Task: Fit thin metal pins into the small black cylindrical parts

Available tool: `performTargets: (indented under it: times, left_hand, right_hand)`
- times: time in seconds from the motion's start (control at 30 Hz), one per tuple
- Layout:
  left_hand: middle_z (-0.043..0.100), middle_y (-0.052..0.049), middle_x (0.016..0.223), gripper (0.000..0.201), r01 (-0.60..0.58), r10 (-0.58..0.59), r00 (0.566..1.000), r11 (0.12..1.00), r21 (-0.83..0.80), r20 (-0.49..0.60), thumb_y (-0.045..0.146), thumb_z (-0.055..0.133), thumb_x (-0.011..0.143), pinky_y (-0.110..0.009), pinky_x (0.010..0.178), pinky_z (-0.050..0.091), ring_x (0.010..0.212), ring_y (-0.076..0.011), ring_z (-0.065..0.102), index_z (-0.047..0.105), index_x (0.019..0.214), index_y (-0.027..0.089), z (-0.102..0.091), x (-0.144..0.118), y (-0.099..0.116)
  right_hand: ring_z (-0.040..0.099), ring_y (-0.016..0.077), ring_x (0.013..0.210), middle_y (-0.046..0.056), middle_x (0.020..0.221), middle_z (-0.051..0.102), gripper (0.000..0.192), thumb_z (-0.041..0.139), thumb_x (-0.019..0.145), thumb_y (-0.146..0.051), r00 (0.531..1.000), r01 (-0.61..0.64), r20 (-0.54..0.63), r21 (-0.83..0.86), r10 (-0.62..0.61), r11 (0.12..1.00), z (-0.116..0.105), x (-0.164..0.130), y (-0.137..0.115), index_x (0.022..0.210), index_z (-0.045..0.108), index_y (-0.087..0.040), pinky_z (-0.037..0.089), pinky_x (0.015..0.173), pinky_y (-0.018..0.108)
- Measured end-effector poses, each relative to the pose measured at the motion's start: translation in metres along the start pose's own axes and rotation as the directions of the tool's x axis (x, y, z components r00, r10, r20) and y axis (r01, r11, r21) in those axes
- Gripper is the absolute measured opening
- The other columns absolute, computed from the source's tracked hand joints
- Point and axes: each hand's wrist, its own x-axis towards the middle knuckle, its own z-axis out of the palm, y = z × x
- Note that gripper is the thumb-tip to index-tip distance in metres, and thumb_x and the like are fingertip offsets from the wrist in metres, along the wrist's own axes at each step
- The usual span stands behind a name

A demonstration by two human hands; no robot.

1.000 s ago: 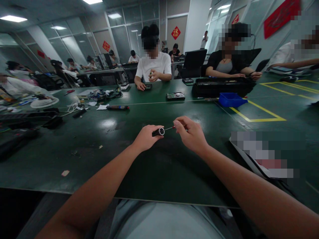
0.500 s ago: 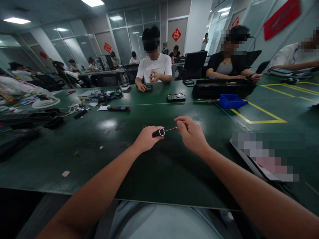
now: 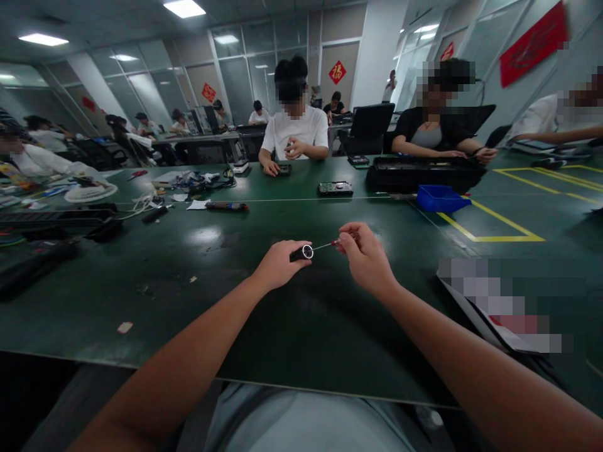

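My left hand (image 3: 279, 265) is closed around a short black cylinder (image 3: 301, 253) whose pale ring-shaped end faces right. What kind of part it is, I cannot make out. In my right hand (image 3: 366, 256) is a screwdriver (image 3: 334, 243) with a thin metal shaft and a reddish handle, mostly hidden by the fingers. The shaft points left, and its tip is at the cylinder's ringed end; whether it touches a screw is too small to see. Both hands are above the green table (image 3: 301, 339).
Beyond my hands lie a circuard-like board with a round part (image 3: 335, 188), a dark pen-shaped tool (image 3: 227, 206) and a blue scoop-shaped bin (image 3: 441, 198). A long black casing (image 3: 424, 176) is at the far right. Papers (image 3: 499, 314) lie near my right arm. Co-workers sit opposite.
My right hand has shifted slightly right and its fingers have curled further around the screwdriver handle. My left hand stays on the cylinder. The whole view has tilted slightly.
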Motion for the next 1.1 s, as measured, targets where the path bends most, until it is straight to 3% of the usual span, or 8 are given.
performTargets:
  times: [0.13,0.27,0.37,0.47,0.53,0.73,1.1]
  left_hand:
    - [0.070,-0.006,0.115,0.042,-0.016,0.016,1.000,1.000,-0.013,-0.003,0.027,0.072,0.084,-0.040,0.096,0.046,0.105,-0.0233,0.063,0.065,0.126,0.023,0.001,0.000,-0.002]
    - [0.068,-0.006,0.119,0.044,-0.046,0.045,0.998,0.998,-0.038,-0.045,0.025,0.070,0.086,-0.039,0.099,0.044,0.111,-0.0221,0.061,0.062,0.129,0.023,0.000,0.002,-0.003]
    - [0.067,-0.006,0.122,0.042,-0.114,0.113,0.992,0.993,-0.017,-0.065,0.023,0.069,0.087,-0.040,0.102,0.042,0.114,-0.0211,0.059,0.062,0.128,0.024,-0.003,0.004,-0.005]
    - [0.067,-0.005,0.125,0.040,-0.166,0.167,0.986,0.985,0.050,-0.005,0.022,0.067,0.088,-0.045,0.107,0.035,0.118,-0.0213,0.058,0.062,0.128,0.027,-0.005,0.006,-0.007]
    - [0.067,-0.005,0.124,0.040,-0.157,0.154,0.987,0.984,0.089,0.042,0.021,0.067,0.088,-0.048,0.108,0.033,0.119,-0.0222,0.057,0.062,0.127,0.028,-0.005,0.007,-0.009]
    - [0.069,-0.005,0.118,0.041,-0.106,0.103,0.994,0.991,0.083,0.047,0.026,0.068,0.087,-0.042,0.101,0.039,0.111,-0.0219,0.060,0.062,0.128,0.026,-0.001,0.008,-0.010]
    - [0.070,-0.005,0.116,0.040,-0.087,0.086,0.996,0.995,0.051,0.016,0.031,0.070,0.087,-0.041,0.098,0.042,0.106,-0.0227,0.062,0.063,0.126,0.024,0.000,0.006,-0.008]
  right_hand:
    - [0.062,0.0179,0.074,0.004,0.081,0.066,0.024,0.057,0.089,-0.044,0.996,-0.089,0.005,0.247,0.091,0.965,0.007,0.003,0.006,0.090,0.062,-0.020,0.052,0.075,0.037]
    - [0.061,0.0163,0.070,0.003,0.079,0.063,0.029,0.061,0.085,-0.050,0.972,-0.201,-0.007,0.498,0.235,0.844,0.015,0.006,0.014,0.086,0.062,-0.021,0.055,0.075,0.038]
    - [0.060,0.0160,0.069,0.002,0.077,0.061,0.030,0.061,0.085,-0.051,0.954,-0.254,0.021,0.582,0.298,0.773,0.016,0.008,0.018,0.085,0.061,-0.022,0.056,0.077,0.039]
    - [0.054,0.0157,0.058,0.000,0.065,0.053,0.030,0.059,0.086,-0.052,0.921,-0.375,0.144,0.585,0.363,0.719,0.013,0.011,0.020,0.079,0.058,-0.022,0.058,0.074,0.041]
    - [0.052,0.0159,0.055,-0.001,0.063,0.051,0.030,0.058,0.085,-0.052,0.913,-0.397,0.158,0.556,0.376,0.730,0.012,0.013,0.023,0.077,0.056,-0.023,0.059,0.071,0.042]
    - [0.059,0.0168,0.066,0.002,0.073,0.059,0.029,0.057,0.086,-0.052,0.941,-0.299,-0.001,0.471,0.339,0.830,0.011,0.013,0.027,0.083,0.058,-0.023,0.058,0.069,0.037]
    - [0.064,0.0163,0.073,0.004,0.081,0.066,0.027,0.055,0.091,-0.046,0.984,-0.153,-0.042,0.289,0.173,0.945,0.010,0.006,0.017,0.092,0.060,-0.019,0.054,0.071,0.035]
